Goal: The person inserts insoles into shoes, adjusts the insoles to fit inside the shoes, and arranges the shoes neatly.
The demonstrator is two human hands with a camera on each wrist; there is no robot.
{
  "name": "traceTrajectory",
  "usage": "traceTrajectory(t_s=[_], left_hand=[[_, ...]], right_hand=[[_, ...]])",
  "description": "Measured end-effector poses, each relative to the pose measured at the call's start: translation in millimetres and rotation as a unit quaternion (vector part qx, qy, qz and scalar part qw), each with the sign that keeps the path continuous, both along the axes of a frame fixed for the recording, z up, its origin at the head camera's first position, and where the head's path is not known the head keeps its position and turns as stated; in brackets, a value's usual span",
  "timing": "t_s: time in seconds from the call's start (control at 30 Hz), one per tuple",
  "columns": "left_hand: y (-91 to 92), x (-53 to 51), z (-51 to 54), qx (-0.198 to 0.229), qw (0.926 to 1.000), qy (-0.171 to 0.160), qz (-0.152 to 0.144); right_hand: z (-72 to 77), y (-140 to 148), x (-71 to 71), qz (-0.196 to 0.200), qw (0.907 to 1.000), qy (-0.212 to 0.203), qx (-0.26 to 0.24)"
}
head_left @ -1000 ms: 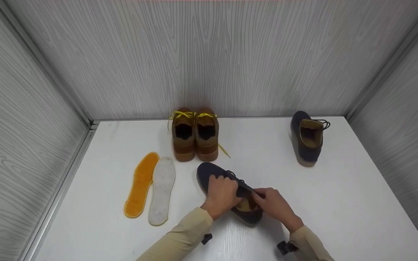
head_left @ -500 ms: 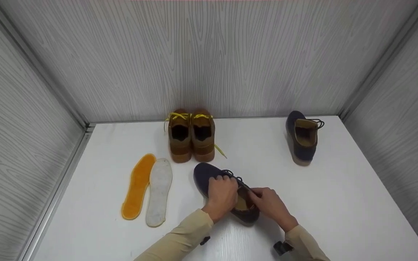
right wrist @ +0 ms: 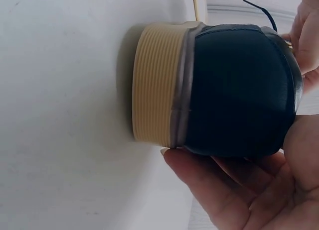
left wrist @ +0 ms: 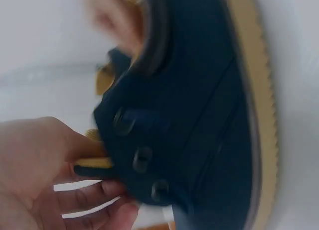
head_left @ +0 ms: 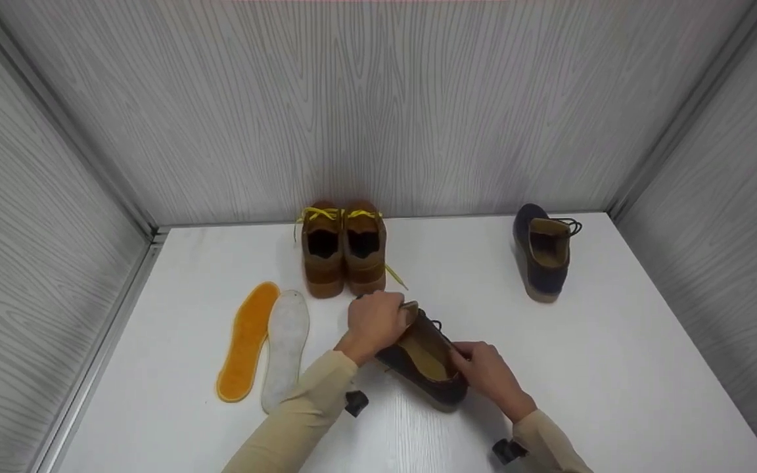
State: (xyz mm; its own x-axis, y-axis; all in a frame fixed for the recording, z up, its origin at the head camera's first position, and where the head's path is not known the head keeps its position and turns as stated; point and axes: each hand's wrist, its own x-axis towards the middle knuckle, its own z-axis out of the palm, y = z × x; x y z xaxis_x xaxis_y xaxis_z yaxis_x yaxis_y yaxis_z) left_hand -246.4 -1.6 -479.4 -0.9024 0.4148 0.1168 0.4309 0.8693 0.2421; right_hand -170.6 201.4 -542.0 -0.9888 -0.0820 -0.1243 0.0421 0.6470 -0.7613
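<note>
A person in tan sleeves (head_left: pixel 293 420) works with both hands on a navy shoe (head_left: pixel 449 394) at the front middle of a white desk (head_left: pixel 615 361), its toe pointing toward the back left. The left hand (head_left: pixel 378 320) holds the tongue (left wrist: pixel 94 163) between thumb and fingers, lifted off the shoe's opening; the right hand (head_left: pixel 489 376) grips the rim near the heel, its fingers spread along the outer side. A ribbed tan sole (right wrist: pixel 157 85) shows under the heel; whether it sits fully on the desk cannot be told.

Just beyond the left hand, two brown shoes (head_left: pixel 343 272) with yellow laces (head_left: pixel 321 213) stand side by side, toes close to the back edge where the desk meets a wood-grain panel (head_left: pixel 378 98). One lace end (head_left: pixel 397 276) trails onto the desk at their right.

To the left, an orange insole (head_left: pixel 247 345) and a pale grey insole (head_left: pixel 286 348) lie with their far ends meeting, the left sleeve crossing in front of the grey one's near end.

At back right, a second navy shoe (head_left: pixel 547 276) stands near the rear edge, well apart from the right hand. A broad stretch of white surface runs from that hand to the desk's right edge; a narrower strip separates the orange insole from the left edge.
</note>
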Motion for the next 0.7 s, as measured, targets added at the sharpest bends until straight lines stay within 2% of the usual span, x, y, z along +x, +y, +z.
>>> traceTrajectory(t_s=[0.1,0.2,0.43,0.5,0.7], left_hand=[[-12.2,-10.4,-4.6,0.045,0.9988,-0.016,0.013],[-22.4,-18.5,-14.8,0.081,0.9952,-0.049,0.026],[-42.1,-29.3,-44.1,0.150,0.9760,-0.139,0.075],[-45.2,-32.3,-51.5,0.168,0.9715,-0.147,0.079],[-47.4,-40.6,-68.1,0.216,0.9614,-0.145,0.089]], right_hand=[[-1.3,0.6,2.1,-0.001,1.0000,0.002,0.009],[-2.2,0.1,3.6,0.006,0.9997,0.009,0.020],[-3.7,-1.1,4.9,0.019,0.9995,0.013,0.021],[-3.4,-1.0,4.6,0.019,0.9995,0.013,0.020],[-1.7,-1.5,2.3,0.030,0.9990,0.023,0.022]])
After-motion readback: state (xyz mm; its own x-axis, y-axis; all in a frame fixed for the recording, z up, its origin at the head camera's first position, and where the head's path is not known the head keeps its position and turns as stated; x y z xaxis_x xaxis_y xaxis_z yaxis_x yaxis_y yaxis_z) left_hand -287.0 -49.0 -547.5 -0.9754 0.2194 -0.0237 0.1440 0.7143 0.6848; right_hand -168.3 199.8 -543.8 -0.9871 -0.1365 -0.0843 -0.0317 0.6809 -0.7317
